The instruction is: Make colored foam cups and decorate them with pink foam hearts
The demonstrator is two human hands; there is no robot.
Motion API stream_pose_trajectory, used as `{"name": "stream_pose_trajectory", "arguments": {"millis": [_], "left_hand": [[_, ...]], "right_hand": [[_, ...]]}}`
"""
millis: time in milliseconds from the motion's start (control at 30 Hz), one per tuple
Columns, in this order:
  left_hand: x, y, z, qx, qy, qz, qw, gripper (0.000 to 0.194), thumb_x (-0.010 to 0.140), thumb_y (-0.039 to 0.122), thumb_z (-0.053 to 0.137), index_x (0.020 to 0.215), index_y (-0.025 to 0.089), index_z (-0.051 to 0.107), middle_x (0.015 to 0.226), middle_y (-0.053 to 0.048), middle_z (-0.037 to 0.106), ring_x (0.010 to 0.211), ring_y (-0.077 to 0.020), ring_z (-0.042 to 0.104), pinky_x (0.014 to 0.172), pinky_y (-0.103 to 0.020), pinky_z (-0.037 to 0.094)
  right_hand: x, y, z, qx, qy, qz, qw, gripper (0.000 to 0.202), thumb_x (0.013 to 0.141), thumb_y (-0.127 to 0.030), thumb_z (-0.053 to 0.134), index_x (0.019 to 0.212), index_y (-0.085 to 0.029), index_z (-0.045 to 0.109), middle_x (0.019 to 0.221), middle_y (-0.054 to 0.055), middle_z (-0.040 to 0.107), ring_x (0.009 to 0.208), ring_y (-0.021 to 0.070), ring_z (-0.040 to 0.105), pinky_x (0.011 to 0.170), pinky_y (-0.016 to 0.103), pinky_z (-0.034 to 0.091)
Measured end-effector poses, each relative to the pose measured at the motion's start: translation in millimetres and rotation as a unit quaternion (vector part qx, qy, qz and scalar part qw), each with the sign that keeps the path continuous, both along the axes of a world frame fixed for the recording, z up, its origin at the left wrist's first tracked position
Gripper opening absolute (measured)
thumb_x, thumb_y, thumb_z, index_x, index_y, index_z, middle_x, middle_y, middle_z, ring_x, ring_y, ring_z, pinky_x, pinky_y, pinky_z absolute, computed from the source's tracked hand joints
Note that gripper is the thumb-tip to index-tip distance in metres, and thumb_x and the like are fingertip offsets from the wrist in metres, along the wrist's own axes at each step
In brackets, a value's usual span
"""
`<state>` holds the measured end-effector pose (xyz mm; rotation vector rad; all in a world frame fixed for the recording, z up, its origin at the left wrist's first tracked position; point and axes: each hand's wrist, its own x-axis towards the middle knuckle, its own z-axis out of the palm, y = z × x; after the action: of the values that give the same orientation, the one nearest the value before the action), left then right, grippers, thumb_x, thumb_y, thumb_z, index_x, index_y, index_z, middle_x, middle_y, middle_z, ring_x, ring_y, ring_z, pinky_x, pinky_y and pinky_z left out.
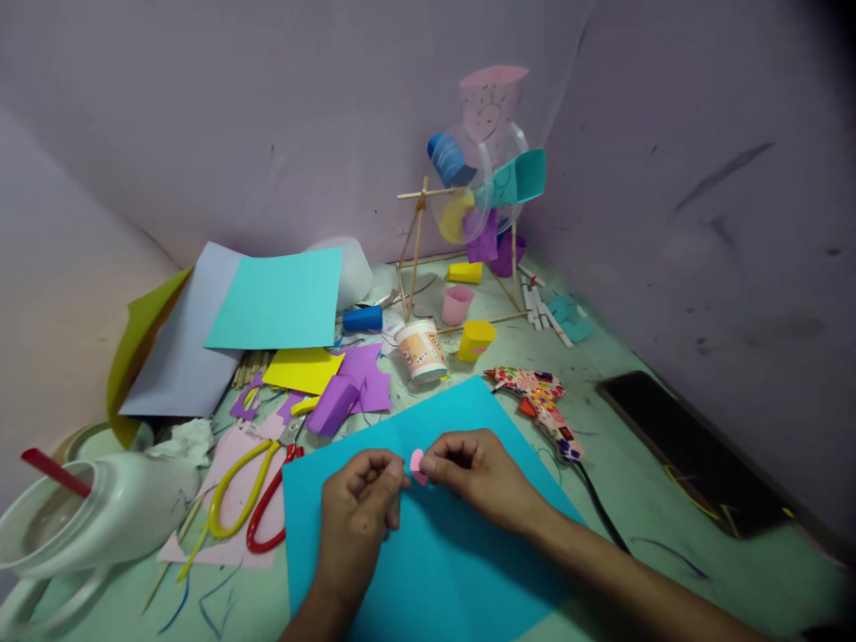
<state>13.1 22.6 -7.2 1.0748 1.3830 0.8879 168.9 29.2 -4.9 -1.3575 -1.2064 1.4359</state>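
My right hand (478, 473) pinches a small pink paper cutout (418, 465) between thumb and fingertip. Close beside it, my left hand (365, 499) has its fingers curled, thumb against forefinger; whether anything is held there is hidden. Both hands are above a blue sheet of paper (428, 571). A hot glue gun (545, 401) with a flowered pattern lies to the right of the sheet. Scissors (267, 486) with yellow and red handles rest at its left.
A stick-framed wheel (461, 192) with coloured paper cups stands at the back. A paper cup (421, 350) and a yellow paper cup (476, 341) stand before it. A white pitcher (127, 508) is at left, a phone (688, 446) at right. Coloured paper (281, 299) leans behind.
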Motion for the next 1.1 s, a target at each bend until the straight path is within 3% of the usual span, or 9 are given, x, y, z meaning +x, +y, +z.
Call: {"name": "stream_pose_trajectory", "arguments": {"millis": [133,267,367,467,533,600,867,967,1100], "left_hand": [[-0.1,3.1,-0.9,-0.090,-0.080,-0.043,0.992,0.024,0.065,0.035,0.069,0.058,0.014,0.063,0.038,0.004,0.045,0.035,-0.0044,0.032,0.036,-0.017,0.019],[0.0,3.9,-0.7,-0.099,-0.105,0.013,0.990,0.016,0.057,0.025,0.072,0.051,0.012,0.064,0.038,0.002,0.048,0.035,-0.0041,0.034,0.037,-0.018,0.019],[-4.3,8.0,-0.5,-0.082,-0.109,0.074,0.988,0.015,0.055,0.027,0.073,0.055,0.014,0.066,0.048,0.000,0.058,0.039,-0.0046,0.039,0.038,-0.018,0.023],[-7.6,12.6,-2.5,-0.078,-0.108,0.119,0.984,0.018,0.055,0.031,0.074,0.060,0.015,0.069,0.058,-0.002,0.064,0.041,-0.0050,0.041,0.039,-0.019,0.025],[-7.9,13.6,-4.5,-0.089,-0.103,0.127,0.983,0.019,0.055,0.031,0.075,0.061,0.014,0.070,0.057,-0.002,0.064,0.042,-0.0056,0.042,0.039,-0.019,0.026],[-7.2,13.1,-6.4,-0.096,-0.097,0.124,0.983,0.019,0.055,0.030,0.076,0.061,0.013,0.071,0.053,-0.002,0.063,0.043,-0.0062,0.043,0.040,-0.019,0.027],[-5.6,11.8,-6.5,-0.074,-0.075,0.101,0.989,0.014,0.057,0.029,0.072,0.058,0.015,0.071,0.039,0.002,0.051,0.040,-0.0085,0.040,0.039,-0.021,0.027],[-5.5,12.2,-7.2,-0.068,-0.064,0.101,0.991,0.014,0.056,0.028,0.073,0.058,0.015,0.070,0.043,0.001,0.055,0.041,-0.0082,0.041,0.040,-0.021,0.028],[-5.8,12.4,-8.8,-0.066,-0.058,0.098,0.991,0.016,0.057,0.030,0.072,0.057,0.014,0.070,0.045,0.000,0.057,0.040,-0.0073,0.041,0.039,-0.020,0.027]], "right_hand": [[-3.9,-1.2,-4.3,0.007,-0.014,0.022,1.000,0.025,0.069,-0.037,0.065,0.056,-0.015,0.067,0.053,0.001,0.063,0.052,0.0109,0.047,0.049,0.021,0.034],[2.3,2.2,-2.9,0.017,-0.045,0.050,0.998,0.035,0.073,-0.047,0.060,0.059,-0.015,0.066,0.056,0.002,0.063,0.052,0.0120,0.050,0.049,0.022,0.037],[31.1,4.3,4.6,0.065,-0.155,-0.026,0.985,0.037,0.080,-0.045,0.049,0.064,-0.016,0.065,0.062,0.004,0.066,0.057,0.0154,0.056,0.053,0.025,0.041],[74.5,3.0,12.3,0.091,-0.401,-0.169,0.896,0.035,0.082,-0.048,0.049,0.084,-0.020,0.069,0.079,0.007,0.070,0.071,0.0229,0.063,0.059,0.030,0.041],[99.7,1.4,13.3,0.011,-0.530,-0.160,0.833,0.042,0.078,-0.058,0.051,0.088,-0.021,0.069,0.084,0.009,0.071,0.073,0.0285,0.063,0.054,0.031,0.037],[115.1,0.3,9.9,-0.057,-0.568,-0.127,0.811,0.047,0.074,-0.064,0.052,0.089,-0.022,0.067,0.081,0.009,0.070,0.072,0.0303,0.064,0.052,0.031,0.036],[123.2,1.8,-6.2,-0.096,-0.482,-0.157,0.856,0.052,0.060,-0.056,0.069,0.091,-0.015,0.064,0.077,0.010,0.069,0.070,0.0266,0.064,0.055,0.031,0.042],[132.4,3.1,-3.6,-0.136,-0.368,-0.216,0.894,0.046,0.055,-0.045,0.074,0.087,-0.015,0.064,0.078,0.010,0.068,0.068,0.0255,0.063,0.052,0.030,0.045],[143.2,-5.9,5.9,-0.153,-0.118,-0.264,0.945,0.027,0.062,-0.034,0.070,0.083,-0.018,0.066,0.080,0.006,0.067,0.065,0.0183,0.063,0.058,0.029,0.056]]}}
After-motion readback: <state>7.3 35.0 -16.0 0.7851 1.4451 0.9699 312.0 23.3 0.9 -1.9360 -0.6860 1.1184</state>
